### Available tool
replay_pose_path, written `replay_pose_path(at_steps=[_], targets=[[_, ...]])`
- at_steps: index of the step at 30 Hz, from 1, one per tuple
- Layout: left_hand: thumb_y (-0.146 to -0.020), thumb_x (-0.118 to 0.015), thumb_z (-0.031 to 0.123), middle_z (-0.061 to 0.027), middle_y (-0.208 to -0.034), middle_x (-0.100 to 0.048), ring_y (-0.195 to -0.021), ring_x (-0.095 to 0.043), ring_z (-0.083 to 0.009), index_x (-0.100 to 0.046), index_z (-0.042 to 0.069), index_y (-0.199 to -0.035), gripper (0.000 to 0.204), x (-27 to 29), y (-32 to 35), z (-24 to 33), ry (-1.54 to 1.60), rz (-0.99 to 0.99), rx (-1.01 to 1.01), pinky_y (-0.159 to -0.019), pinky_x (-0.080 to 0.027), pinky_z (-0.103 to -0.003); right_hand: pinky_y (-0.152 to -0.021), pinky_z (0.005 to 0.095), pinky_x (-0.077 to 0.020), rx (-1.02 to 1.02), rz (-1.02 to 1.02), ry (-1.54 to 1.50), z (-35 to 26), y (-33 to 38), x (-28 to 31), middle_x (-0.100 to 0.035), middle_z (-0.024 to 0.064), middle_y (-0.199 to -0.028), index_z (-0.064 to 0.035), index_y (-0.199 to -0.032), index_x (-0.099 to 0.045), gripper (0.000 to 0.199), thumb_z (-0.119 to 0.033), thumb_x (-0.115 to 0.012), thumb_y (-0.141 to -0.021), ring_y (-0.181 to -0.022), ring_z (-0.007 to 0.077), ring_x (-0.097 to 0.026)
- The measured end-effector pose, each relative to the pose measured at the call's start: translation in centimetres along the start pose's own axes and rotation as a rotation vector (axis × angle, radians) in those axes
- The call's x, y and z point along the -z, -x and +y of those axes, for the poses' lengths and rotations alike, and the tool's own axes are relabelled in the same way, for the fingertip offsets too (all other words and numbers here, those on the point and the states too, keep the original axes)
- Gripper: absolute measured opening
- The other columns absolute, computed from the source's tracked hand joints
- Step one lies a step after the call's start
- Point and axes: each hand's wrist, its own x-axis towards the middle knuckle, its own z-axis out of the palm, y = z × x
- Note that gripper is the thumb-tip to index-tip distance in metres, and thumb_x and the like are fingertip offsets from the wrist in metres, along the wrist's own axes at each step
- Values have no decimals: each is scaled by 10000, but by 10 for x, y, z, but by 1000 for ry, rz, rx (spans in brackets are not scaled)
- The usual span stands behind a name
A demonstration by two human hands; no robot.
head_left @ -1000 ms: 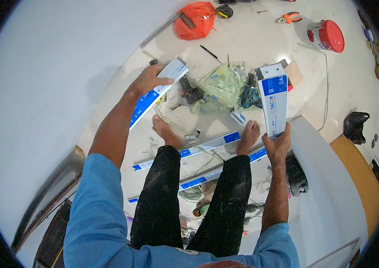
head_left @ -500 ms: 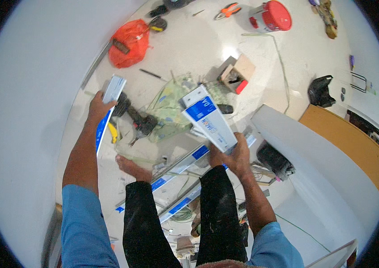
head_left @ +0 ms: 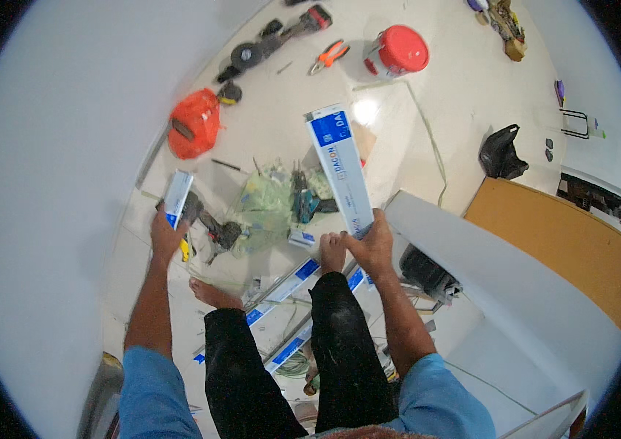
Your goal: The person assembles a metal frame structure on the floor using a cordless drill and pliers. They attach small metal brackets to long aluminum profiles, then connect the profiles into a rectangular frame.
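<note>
My left hand [head_left: 168,238] is closed round the near end of a short white-and-blue strip [head_left: 178,194], which points away from me beside the left wall. In my right hand [head_left: 375,249] is the near end of a longer, wider white-and-blue panel piece [head_left: 343,168]. It slants up and away over the floor, and covers part of a cardboard box [head_left: 365,139]. A small white-and-blue offcut [head_left: 301,238] lies by my right foot. Past my left hand rests a dark power tool [head_left: 219,233]; a teal power tool [head_left: 305,199] lies beside a crumpled greenish plastic sheet [head_left: 263,212].
Long white-and-blue strips [head_left: 279,293] lie on the floor beneath my legs. Farther off are an orange bag [head_left: 197,121], a tape measure [head_left: 230,93], a grinder [head_left: 252,55], pliers [head_left: 330,55] and a red-lidded bucket [head_left: 404,50]. A low white partition [head_left: 464,241] with a wooden top runs along the right.
My right hand has swung the panel piece more upright, its far end now farther away. The teal tool and offcut have come into sight. The left strip appears lower as the view shifted.
</note>
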Motion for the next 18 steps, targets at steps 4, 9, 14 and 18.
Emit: replay_pose_path(at_steps=[4,9,14,18], targets=[[-869,-902,247,-291,-1432,-652,-1357,-616,-458,-569,-26,-1525,784,65,134,139,235,-246,-38,-1191,-458,-485,-857,479,-600,-63,44,-219,-69,-22,73,-742,260,-1052,31,-1214,-562,716,-371,-944,-760,-955,387,-759],[-839,-893,181,-260,-1444,-651,-1394,-597,-427,-611,19,-1482,721,191,250,347,311,-297,-208,-1219,-420,-524,-884,448,-604,7,278,-528,-168,-70,200,-756,223,-1069,25,-1236,-563,732,-404,-952,-788,-964,339,-764],[-832,-866,141,-226,-1512,-612,-1437,-545,-422,-622,37,-1472,693,313,293,472,369,-20,-316,-1248,-400,-515,-951,409,-574,62,430,-828,-261,-130,314,-728,203,-1133,87,-1218,-599,656,-358,-935,-872,-1054,276,-713],[-860,-835,179,-213,-1495,-626,-1449,-519,-431,-644,31,-1431,620,344,302,469,215,12,-259,-1248,-373,-540,-890,411,-587,74,450,-935,-274,-196,343,-729,215,-1091,116,-1196,-599,684,-392,-933,-882,-975,277,-718]])
